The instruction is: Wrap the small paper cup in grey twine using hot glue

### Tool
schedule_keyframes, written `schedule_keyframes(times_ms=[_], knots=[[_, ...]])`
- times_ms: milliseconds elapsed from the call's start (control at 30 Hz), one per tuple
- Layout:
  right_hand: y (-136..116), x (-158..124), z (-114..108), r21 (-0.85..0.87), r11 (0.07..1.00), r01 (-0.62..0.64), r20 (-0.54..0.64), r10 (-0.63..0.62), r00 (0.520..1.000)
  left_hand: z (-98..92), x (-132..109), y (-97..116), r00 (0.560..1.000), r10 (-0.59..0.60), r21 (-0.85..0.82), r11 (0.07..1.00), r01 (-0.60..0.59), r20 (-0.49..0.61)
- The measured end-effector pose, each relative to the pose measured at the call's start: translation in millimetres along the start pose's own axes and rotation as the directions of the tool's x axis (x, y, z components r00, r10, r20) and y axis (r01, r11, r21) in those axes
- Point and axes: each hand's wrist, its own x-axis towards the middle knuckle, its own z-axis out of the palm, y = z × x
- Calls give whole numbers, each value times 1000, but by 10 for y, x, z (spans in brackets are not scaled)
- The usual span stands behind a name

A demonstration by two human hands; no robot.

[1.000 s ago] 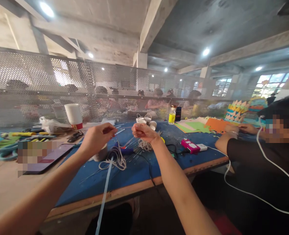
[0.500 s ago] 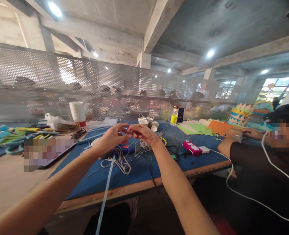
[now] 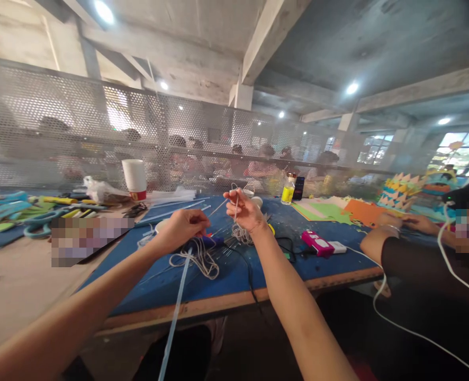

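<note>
My right hand (image 3: 244, 212) is raised over the table with its fingers closed on white string (image 3: 236, 203), which runs down towards a tangled bundle below. Lower and to the left, my left hand (image 3: 185, 228) has its fingers bent into a pinch. Whatever may be between those fingertips is too small to make out. Beneath my hands lies a blue tool that looks like a glue gun (image 3: 207, 242), partly hidden. A long translucent stick (image 3: 174, 317) extends from it past the table edge. Loose loops of cord (image 3: 203, 264) lie beside it.
Paper cups (image 3: 134, 177) stand stacked at the back left. Scissors (image 3: 39, 226) and cut pieces lie on the left. A bottle (image 3: 288, 189), a pink box (image 3: 317, 243) and coloured paper (image 3: 317, 209) are to the right. A co-worker's arm (image 3: 381, 238) rests at the table's right end.
My hands were close together and have moved apart. The right one has risen slightly with string in its fingers; the left has dropped a little, its fingers more curled.
</note>
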Motion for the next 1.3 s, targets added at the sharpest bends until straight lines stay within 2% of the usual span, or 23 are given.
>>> schedule_keyframes(times_ms=[67,133,200,267,367,467,633,767,900,1067,1167,1300], knots=[[21,14,1,7,1000,-19,-49,19,999,-76,-50,21,999,25,102,995,-22,-31],[42,34,-7,36,999,-32,-72,34,997,-193,-104,40,987,104,260,963,-71,-119],[54,56,-25,65,997,-40,-79,45,996,-334,-145,24,962,175,342,935,-96,-209],[61,76,-51,66,997,-50,-88,55,995,-464,-167,-49,951,191,406,910,-78,-245],[80,95,-88,-2,998,-59,-93,58,994,-586,-177,-249,961,165,438,897,-54,-220],[138,99,-102,-141,988,-70,-99,56,994,-614,-193,-452,981,127,480,876,-43,-145],[253,110,-80,-314,939,-138,-162,90,983,-602,-223,-595,989,86,500,866,-14,-120],[255,116,-53,-269,957,-114,-185,65,981,-582,-214,-606,975,105,408,913,-17,-194],[257,106,-25,-228,968,-109,-199,64,978,-519,-212,-586,950,25,188,981,36,-313],[398,117,-6,-380,910,-165,-216,86,973,-433,-246,-532,957,-73,-148,988,32,-280],[479,125,22,-419,897,-139,-208,54,977,-392,-267,-516,962,-105,-260,965,37,-250],[516,127,81,-424,901,-90,-141,32,990,-358,-293,-489,969,-112,-338,941,31,-221]])
